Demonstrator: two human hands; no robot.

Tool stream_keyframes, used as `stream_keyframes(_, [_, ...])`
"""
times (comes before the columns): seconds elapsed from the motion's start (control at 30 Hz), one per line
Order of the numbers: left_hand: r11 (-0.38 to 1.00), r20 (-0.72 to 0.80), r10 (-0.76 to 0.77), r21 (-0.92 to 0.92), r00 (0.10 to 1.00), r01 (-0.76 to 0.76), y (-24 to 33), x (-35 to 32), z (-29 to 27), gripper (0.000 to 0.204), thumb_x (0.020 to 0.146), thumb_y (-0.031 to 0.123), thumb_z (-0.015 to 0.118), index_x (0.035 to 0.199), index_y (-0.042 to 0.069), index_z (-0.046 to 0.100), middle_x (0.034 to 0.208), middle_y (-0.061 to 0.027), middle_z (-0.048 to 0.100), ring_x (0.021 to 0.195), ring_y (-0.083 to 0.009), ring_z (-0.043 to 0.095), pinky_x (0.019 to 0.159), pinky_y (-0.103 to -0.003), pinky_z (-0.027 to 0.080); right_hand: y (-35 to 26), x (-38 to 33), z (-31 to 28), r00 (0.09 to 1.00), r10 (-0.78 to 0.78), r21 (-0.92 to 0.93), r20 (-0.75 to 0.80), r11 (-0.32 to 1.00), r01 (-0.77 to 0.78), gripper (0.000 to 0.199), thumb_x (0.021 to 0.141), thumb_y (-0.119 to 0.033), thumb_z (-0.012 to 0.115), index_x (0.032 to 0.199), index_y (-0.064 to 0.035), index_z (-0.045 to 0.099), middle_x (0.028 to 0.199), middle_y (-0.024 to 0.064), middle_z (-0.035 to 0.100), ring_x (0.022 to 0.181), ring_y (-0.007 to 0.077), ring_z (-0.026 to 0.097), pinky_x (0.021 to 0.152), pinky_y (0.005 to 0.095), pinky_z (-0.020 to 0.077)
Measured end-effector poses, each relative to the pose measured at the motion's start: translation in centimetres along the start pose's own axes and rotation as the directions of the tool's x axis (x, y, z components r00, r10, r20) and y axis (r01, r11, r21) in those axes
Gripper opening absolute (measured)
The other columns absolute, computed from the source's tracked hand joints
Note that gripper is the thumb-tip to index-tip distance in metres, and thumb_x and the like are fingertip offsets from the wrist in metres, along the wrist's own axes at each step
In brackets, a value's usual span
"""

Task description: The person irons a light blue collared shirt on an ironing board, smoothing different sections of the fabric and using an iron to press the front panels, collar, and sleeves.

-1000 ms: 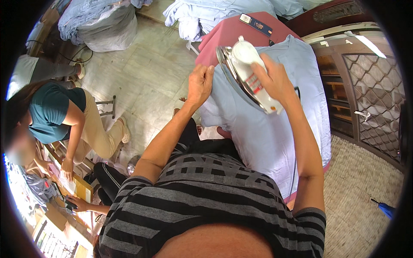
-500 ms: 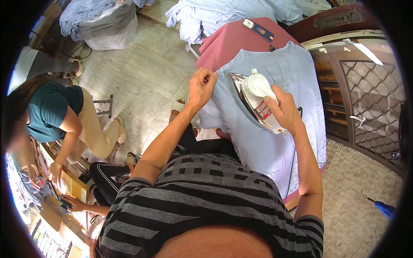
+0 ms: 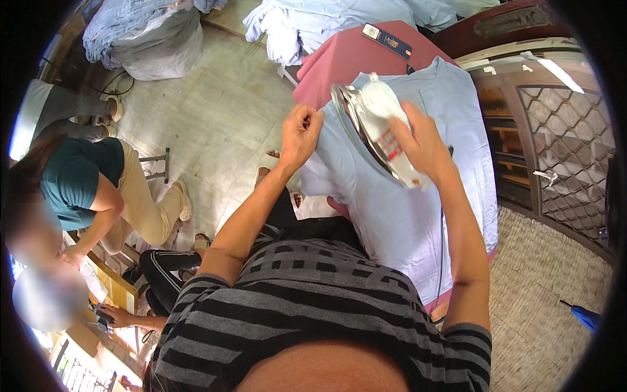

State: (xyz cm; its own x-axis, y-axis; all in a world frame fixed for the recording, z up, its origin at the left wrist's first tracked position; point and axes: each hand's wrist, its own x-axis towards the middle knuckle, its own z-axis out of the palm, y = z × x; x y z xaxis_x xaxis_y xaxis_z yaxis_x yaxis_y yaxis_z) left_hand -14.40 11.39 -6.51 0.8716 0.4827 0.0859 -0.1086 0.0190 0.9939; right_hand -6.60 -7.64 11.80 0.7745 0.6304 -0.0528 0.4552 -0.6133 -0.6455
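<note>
A light blue shirt (image 3: 467,196) lies spread over a board with a pink cloth cover (image 3: 333,65). My right hand (image 3: 421,140) grips the handle of a white clothes iron (image 3: 377,108) with a shiny metal base. The iron is over the shirt's upper left part, tilted and slightly blurred; I cannot tell whether its base touches the fabric. At the shirt's left edge, my left hand (image 3: 302,137) is closed in a pinch on the shirt fabric. A dark cord (image 3: 441,261) runs down over the shirt on the right.
A dark blue tag (image 3: 387,41) lies at the board's far end. Blue garments (image 3: 294,26) are heaped beyond it, and a wrapped bundle (image 3: 163,46) stands far left. A co-worker in a teal top (image 3: 85,176) sits left. A lattice door (image 3: 568,137) stands right, a blue umbrella (image 3: 583,318) lower right.
My right hand has moved the iron up and a little left, tipping it more. My left hand keeps its pinch at the shirt's edge. The co-worker at left has shifted.
</note>
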Motion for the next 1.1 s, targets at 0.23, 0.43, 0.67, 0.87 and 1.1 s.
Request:
stream_keyframes(0.23, [0.987, 0.089, -0.133, -0.076, 0.987, 0.14, 0.3, 0.0, -0.2, 0.023, 0.093, 0.012, 0.066, 0.076, 0.002, 0.054, 0.072, 0.0021, 0.045, 0.068, -0.0067, 0.041, 0.059, -0.026, 0.037, -0.6, -2.2, -0.1, 0.995, 0.097, 0.032, -0.002, 0.995, -0.097, 0.028, 0.094, -0.026, 0.055, 0.094, 0.002, 0.056, 0.08, 0.0251, 0.066, 0.075, 0.038, 0.066, 0.069, 0.0431, 0.0483])
stream_keyframes(0.43, [0.983, 0.131, -0.132, -0.111, 0.983, 0.147, 0.1, 0.4, -1.8, 0.021, 0.101, 0.018, 0.056, 0.09, 0.002, 0.063, 0.084, -0.0006, 0.058, 0.078, -0.0086, 0.051, 0.07, -0.025, 0.042, -1.1, 4.4, 1.5, 0.999, 0.035, 0.001, -0.034, 0.999, -0.035, 0.035, 0.093, -0.032, 0.055, 0.093, 0.0025, 0.056, 0.08, 0.0277, 0.066, 0.075, 0.0478, 0.063, 0.068, 0.0514, 0.0484])
stream_keyframes(0.67, [0.969, 0.106, 0.197, 0.128, 0.975, -0.21, 5.8, 2.9, -1.7, 0.043, 0.107, 0.032, 0.036, 0.109, -0.001, 0.065, 0.114, -0.0104, 0.063, 0.106, -0.0191, 0.056, 0.09, -0.034, 0.044, -0.3, -2.0, -0.2, 0.997, 0.051, -0.012, -0.056, 0.999, -0.051, 0.032, 0.094, -0.03, 0.055, 0.095, 0.002, 0.056, 0.091, 0.0299, 0.065, 0.084, 0.0493, 0.061, 0.075, 0.052, 0.048])
stream_keyframes(0.87, [0.604, 0.649, 0.315, 0.426, 0.693, -0.674, 7.3, 5.4, 3.0, 0.02, 0.088, 0.02, 0.066, 0.105, 0.009, 0.069, 0.11, -0.0097, 0.064, 0.104, -0.0299, 0.057, 0.094, -0.048, 0.035, 1.7, -9.4, -6.3, 0.871, 0.49, 0.12, 0.025, 0.864, -0.489, 0.033, 0.094, -0.031, 0.058, 0.103, 0.0013, 0.06, 0.084, 0.0247, 0.066, 0.077, 0.0393, 0.065, 0.071, 0.0446, 0.048])
stream_keyframes(1.1, [0.614, 0.63, 0.556, 0.129, 0.543, -0.778, 10.5, 16.6, 15.2, 0.024, 0.087, 0.023, 0.068, 0.106, 0.007, 0.068, 0.109, -0.0093, 0.063, 0.1, -0.03, 0.057, 0.086, -0.047, 0.037, 6.5, -11.4, -14.4, 0.765, 0.58, 0.218, -0.281, 0.815, -0.537, 0.028, 0.092, -0.027, 0.06, 0.09, 0.0015, 0.059, 0.067, 0.0157, 0.058, 0.059, 0.0195, 0.053, 0.06, 0.0362, 0.0443])
